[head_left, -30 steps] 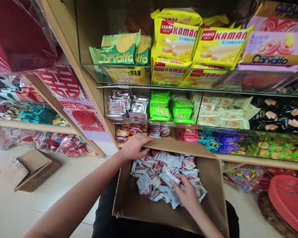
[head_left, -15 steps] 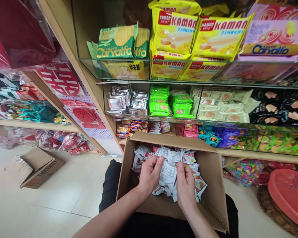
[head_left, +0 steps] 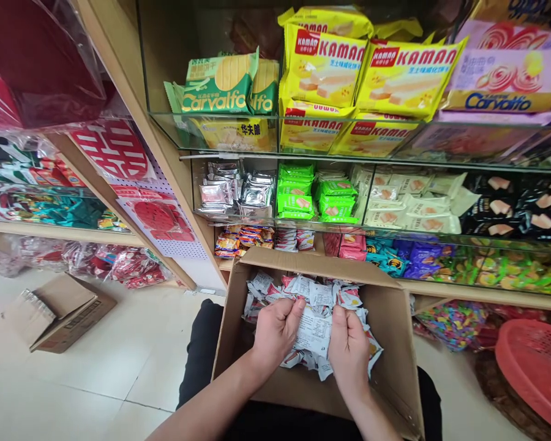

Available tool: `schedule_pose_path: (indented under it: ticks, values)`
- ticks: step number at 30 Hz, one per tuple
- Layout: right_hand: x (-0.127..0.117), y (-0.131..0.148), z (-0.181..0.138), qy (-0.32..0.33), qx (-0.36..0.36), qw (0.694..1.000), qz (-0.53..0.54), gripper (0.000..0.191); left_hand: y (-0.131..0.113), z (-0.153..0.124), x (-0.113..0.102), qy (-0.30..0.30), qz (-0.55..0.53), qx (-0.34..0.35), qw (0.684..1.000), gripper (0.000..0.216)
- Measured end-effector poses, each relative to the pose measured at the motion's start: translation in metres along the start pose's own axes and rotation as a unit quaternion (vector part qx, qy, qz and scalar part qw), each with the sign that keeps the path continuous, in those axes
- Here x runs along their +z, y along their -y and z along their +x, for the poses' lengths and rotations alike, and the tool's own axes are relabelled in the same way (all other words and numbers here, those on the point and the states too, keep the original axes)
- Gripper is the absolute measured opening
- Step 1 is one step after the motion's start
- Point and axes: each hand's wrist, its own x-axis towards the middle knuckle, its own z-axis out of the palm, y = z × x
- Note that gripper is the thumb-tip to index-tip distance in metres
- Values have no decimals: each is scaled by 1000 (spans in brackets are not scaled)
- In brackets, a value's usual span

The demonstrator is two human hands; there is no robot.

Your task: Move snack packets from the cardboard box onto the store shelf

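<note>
Both hands barely shifted, my left hand (head_left: 275, 331) and right hand (head_left: 349, 349) stayed pinched on one white printed snack packet (head_left: 313, 329), open brown cardboard box (head_left: 386, 367) on my lap, glass snack shelves (head_left: 303, 138) behind, pale tiled floor (head_left: 96, 380) beside.

I see bright, even light with only soft shadow inside the cardboard box (head_left: 390, 343) around my hands. The glass shelf fronts (head_left: 303, 138) above them carry pale reflections, and shelf lines bow and smear toward the frame's edges, while the centre stays sharp.
</note>
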Motion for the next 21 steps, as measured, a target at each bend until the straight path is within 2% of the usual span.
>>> schedule_pose_path:
  ticks: [4, 6, 7, 8, 9, 11, 12, 13, 15, 17, 19, 21]
  values:
    - [-11, 7, 8, -55, -103, 992, -46, 31, -9, 4, -5, 19, -75, -48, 996, 44]
    - [-22, 11, 15, -87, -205, 972, -69, 24, -15, 8, -11, 48, -120, -82, 988, 44]
    - [-28, 12, 18, -90, -273, 955, -77, 20, -18, 9, -15, 73, -153, -122, 978, 44]
    - [-33, 14, 21, -74, -345, 932, -83, 17, -21, 11, -18, 112, -199, -177, 957, 45]
    - [-37, 16, 23, -41, -415, 905, -86, 16, -23, 13, -21, 163, -255, -242, 922, 49]
    - [-42, 20, 24, 51, -520, 848, -91, 19, -26, 15, -25, 267, -370, -354, 817, 55]
    - [-43, 22, 24, 91, -550, 825, -95, 21, -27, 15, -26, 298, -417, -381, 769, 53]
    - [-42, 23, 22, 117, -566, 810, -100, 22, -26, 14, -26, 310, -453, -390, 739, 47]
    - [-40, 22, 16, 143, -564, 808, -94, 21, -24, 13, -26, 281, -503, -375, 727, 32]
    - [-36, 18, 10, 141, -514, 844, -59, 18, -22, 10, -26, 228, -535, -345, 737, 27]
    - [-32, 11, 4, 102, -399, 911, -20, 12, -19, 8, -26, 191, -558, -311, 745, 32]
    - [-28, 4, 0, 79, -228, 970, 39, 22, -18, 6, -26, 173, -571, -277, 753, 40]
